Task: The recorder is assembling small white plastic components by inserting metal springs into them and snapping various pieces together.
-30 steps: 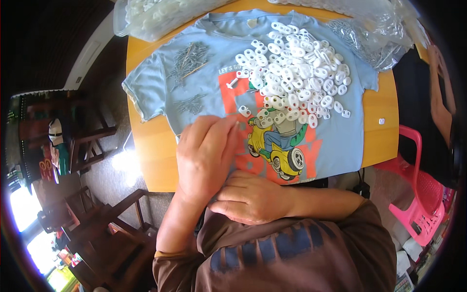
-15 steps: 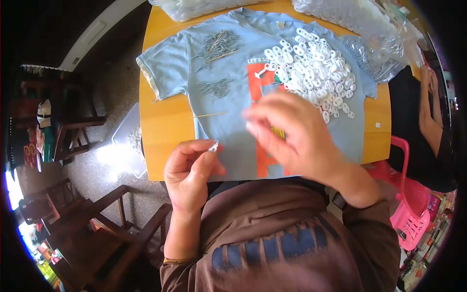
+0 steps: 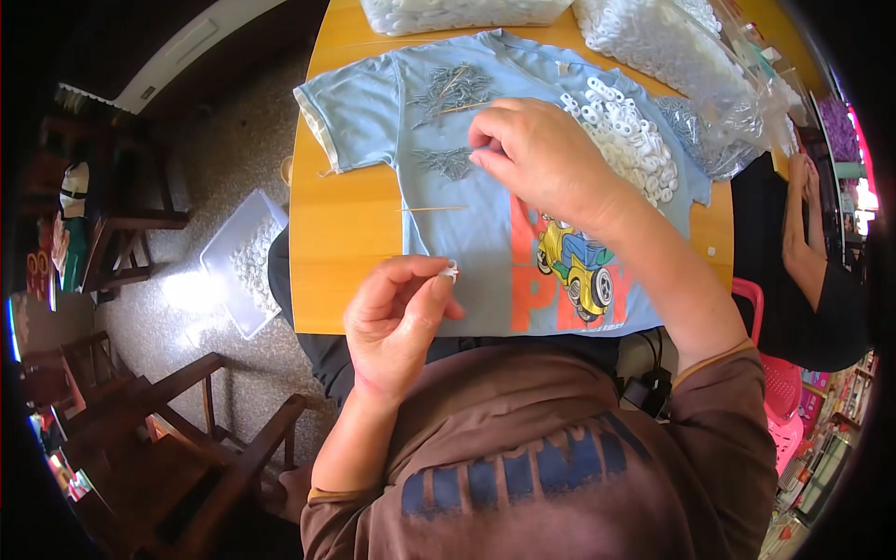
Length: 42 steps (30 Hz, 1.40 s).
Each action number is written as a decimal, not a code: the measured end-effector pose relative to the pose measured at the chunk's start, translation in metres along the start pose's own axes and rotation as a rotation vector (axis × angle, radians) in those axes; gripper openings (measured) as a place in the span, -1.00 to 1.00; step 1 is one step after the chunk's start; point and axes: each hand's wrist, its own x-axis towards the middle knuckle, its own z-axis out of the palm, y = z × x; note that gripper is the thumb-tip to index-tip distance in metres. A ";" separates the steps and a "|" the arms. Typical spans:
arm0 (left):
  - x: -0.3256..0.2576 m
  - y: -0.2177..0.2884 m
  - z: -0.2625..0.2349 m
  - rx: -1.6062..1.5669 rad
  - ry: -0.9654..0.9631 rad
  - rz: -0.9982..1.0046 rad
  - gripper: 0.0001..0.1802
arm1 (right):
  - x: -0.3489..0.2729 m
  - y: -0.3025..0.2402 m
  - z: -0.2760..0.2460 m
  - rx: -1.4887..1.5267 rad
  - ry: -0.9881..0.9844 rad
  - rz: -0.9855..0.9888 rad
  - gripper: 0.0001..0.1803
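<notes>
So the left hand [image 3: 397, 313] is just above the table's near edge, left of the middle, with thumb and index finger pinched tight on a little white plastic piece [image 3: 451, 271]. Same pinch as half a second ago; a full second ago both hands were bunched close together and you couldn't see the piece.

The right hand [image 3: 551, 154] is the one that really moved. Half a second back it was a blur over the shirt's print; now it's farther from the near edge, at the right end of the small metal fastener pile [image 3: 443, 162]. Thumb and index finger are bent in close to each other, but I can't tell if they've got a fastener or not.

Everything's on a light blue T-shirt [image 3: 364, 103] spread over a wooden table [image 3: 336, 252]. The bigger metal fastener pile [image 3: 455, 89] is closer to the far edge, and a thin stick [image 3: 431, 209] lies across the shirt's side seam, between the small pile and the left hand. The heap of white plastic pieces [image 3: 635, 145] is toward the far right corner, now partly behind the right hand and forearm. The view's shifted too, so the clear plastic tub [image 3: 219, 252] on the floor off the left edge shows better.
</notes>
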 end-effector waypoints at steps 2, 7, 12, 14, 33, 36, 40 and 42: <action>0.001 0.000 0.000 0.000 -0.006 -0.010 -0.87 | 0.002 0.003 -0.002 0.008 -0.030 0.017 -0.89; 0.001 -0.002 -0.001 -0.037 -0.018 -0.022 -0.83 | 0.007 0.010 -0.001 0.087 -0.092 0.030 -0.87; 0.002 -0.001 0.000 -0.007 -0.010 -0.032 -0.84 | 0.010 0.014 0.000 0.060 -0.089 -0.029 -0.89; 0.002 -0.001 0.001 0.005 -0.009 -0.039 -0.84 | 0.009 0.017 0.002 0.040 -0.052 -0.067 -0.89; -0.015 0.018 0.015 -0.375 -0.031 -0.198 -0.81 | -0.074 -0.050 -0.022 1.170 -0.070 0.263 -0.81; -0.023 0.019 0.019 -0.345 -0.068 -0.204 -0.81 | -0.089 -0.056 -0.018 1.311 -0.051 0.278 -0.83; -0.028 0.015 0.019 -0.315 -0.059 -0.196 -0.82 | -0.098 -0.059 -0.012 1.247 -0.017 0.248 -0.83; -0.032 0.014 0.019 -0.254 -0.057 -0.182 -0.81 | -0.099 -0.060 -0.011 1.257 -0.043 0.246 -0.83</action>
